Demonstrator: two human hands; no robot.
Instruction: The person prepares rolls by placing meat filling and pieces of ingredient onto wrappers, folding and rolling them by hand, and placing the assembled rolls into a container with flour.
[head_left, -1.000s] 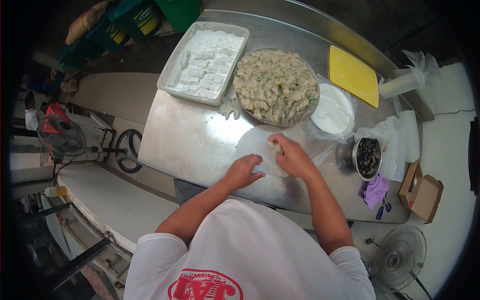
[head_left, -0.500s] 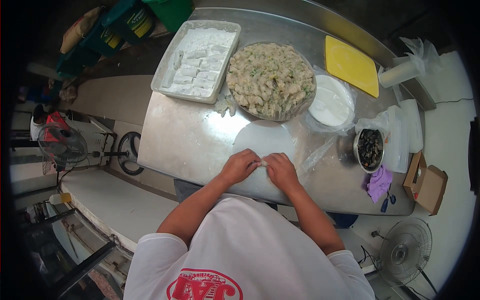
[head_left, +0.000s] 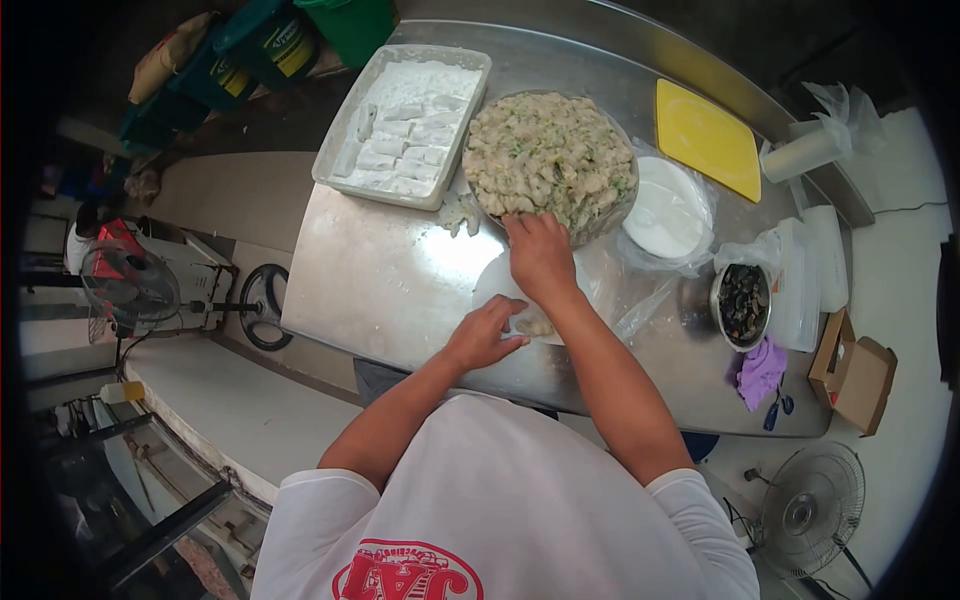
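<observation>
A: Where does the right hand (head_left: 543, 262) work?
B: Its fingertips touch the near edge of the filling (head_left: 550, 155), heaped in a bowl (head_left: 612, 222) just ahead; whether they clasp any, I cannot tell.
A: And the left hand (head_left: 485, 335)?
B: It rests with thumb and fingers parted, gripping nothing, at the near left of a round wrapper (head_left: 490, 284). A lump (head_left: 537, 327) lies on that wrapper, just right of the left fingertips and below the right wrist.
A: What surrounds the two hands?
B: Ahead and left of them, floury rolls (head_left: 405, 150) fill part of a tray (head_left: 395, 193). Right of the right hand sits a white stack (head_left: 665, 210), with a yellow board (head_left: 708, 140) beyond. Farther right, a purple cloth (head_left: 762, 372) lies near a small pot (head_left: 722, 312) of dark pieces (head_left: 744, 295).
</observation>
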